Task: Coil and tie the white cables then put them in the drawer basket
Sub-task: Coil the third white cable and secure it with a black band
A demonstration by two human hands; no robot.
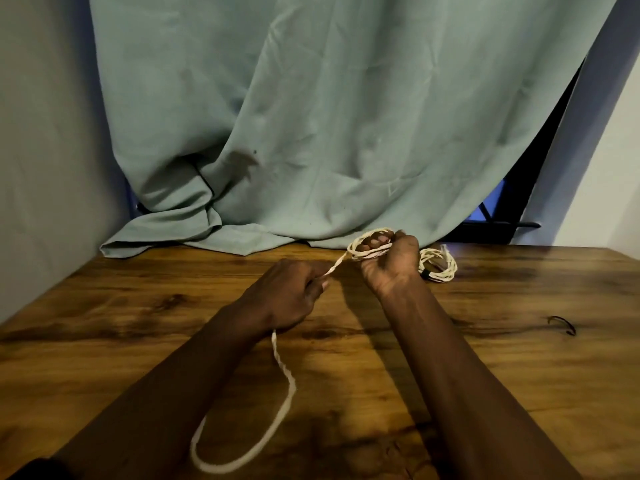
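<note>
R hand [388, 263] center-right of frame, raised just above far part of wood table [138, 306], inner wrist toward cam, fingers curled in and clamped on white cable [370, 251]: several turns wound round the fingers, exact count not readable. L hand [291, 294] at frame center, lower-left of R hand, apart from it, knuckles up, thumb + fingers pinching same cable at the fingertips. Short taut twisted run from L fingertips up-right to the turns on R hand. Slack out from under L wrist, down the frame, then 1 big open loop lying on table at lower center, curving back left toward L forearm; free end not visible. 2nd coil [438, 265] flat on table just behind and right of R hand, partly hidden by it, bundled w/ black tie [425, 274] at its lower-left side. Small curved black strip [562, 324] on table at right of frame, well apart from both hands + both coils. Teal curtain [311, 116] across upper frame, hem bunched on table's back edge, upper left of tabletop. Dark window gap [512, 202] at right, past curtain edge. Plain wall at far left + far right of frame.
</note>
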